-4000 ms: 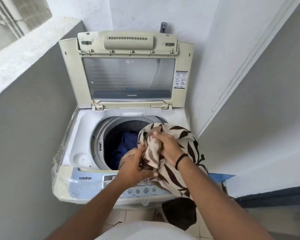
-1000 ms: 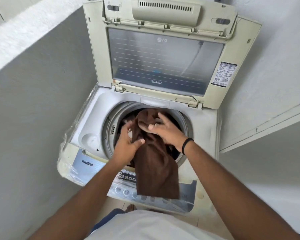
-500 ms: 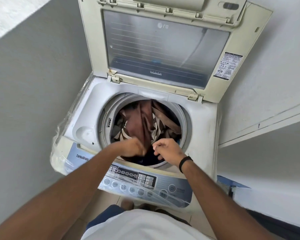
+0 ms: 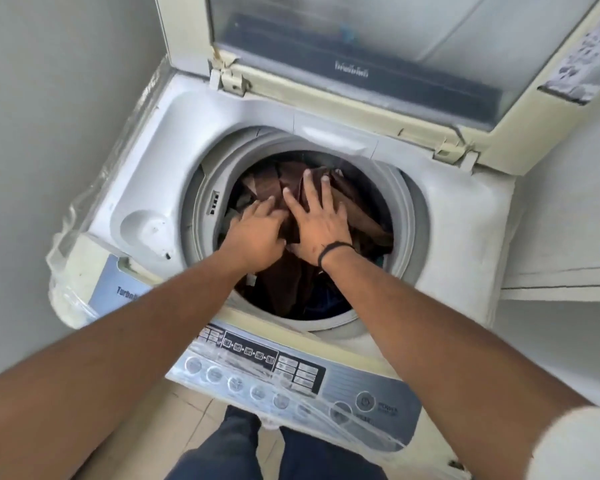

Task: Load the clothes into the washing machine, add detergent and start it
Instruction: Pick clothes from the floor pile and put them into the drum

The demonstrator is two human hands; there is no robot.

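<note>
Plain grey wall (image 4: 49, 98) at left, smooth, matte, evenly lit. Pale white wall (image 4: 568, 209) at right, brighter. Horizontal ledge (image 4: 561, 284) on right wall, dark seam line along it. Beige tiled floor (image 4: 187, 420) at bottom, faint grout lines showing, partly in shadow. Light soft, diffuse, daylight-like; no hard shadows on walls. Narrow corner space, walls close on both sides.

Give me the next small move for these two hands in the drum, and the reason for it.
Probably lift both hands out. The right hand lies flat with straight fingers on the brown cloth; the left hand rests beside it. The clothes sit below the drum rim, so loading looks finished, and no detergent is in view.
</note>
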